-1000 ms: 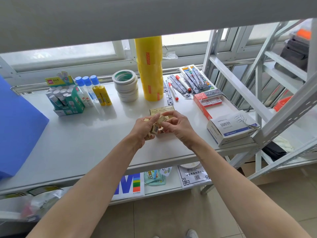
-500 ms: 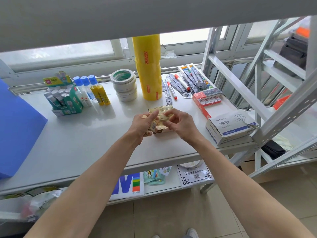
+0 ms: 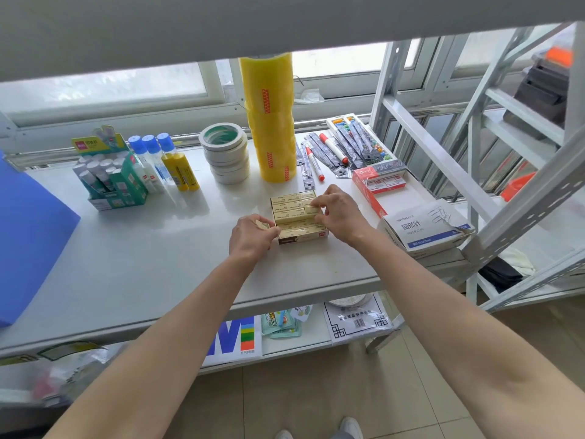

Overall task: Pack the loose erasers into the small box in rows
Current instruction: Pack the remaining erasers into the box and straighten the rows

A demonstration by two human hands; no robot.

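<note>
A small tan box (image 3: 302,238) sits mid-shelf, holding several cream erasers (image 3: 289,206) laid in rows. My right hand (image 3: 340,217) rests at the box's right side, its fingertips pinching an eraser (image 3: 309,210) in the right-hand column. My left hand (image 3: 251,237) sits at the box's left front corner, closed around loose erasers (image 3: 262,225) whose ends poke out above the thumb.
Behind the box stand a tall stack of yellow tape rolls (image 3: 271,122) and white tape rolls (image 3: 226,153). Glue sticks and bottles (image 3: 133,169) sit at the left, a blue sheet (image 3: 28,236) at far left. Red boxes (image 3: 380,185) and a paper-clip box (image 3: 424,226) lie at the right.
Both hands have lowered from in front of the box to its sides. The right hand went from taking an eraser at the left hand to setting it into the box.
</note>
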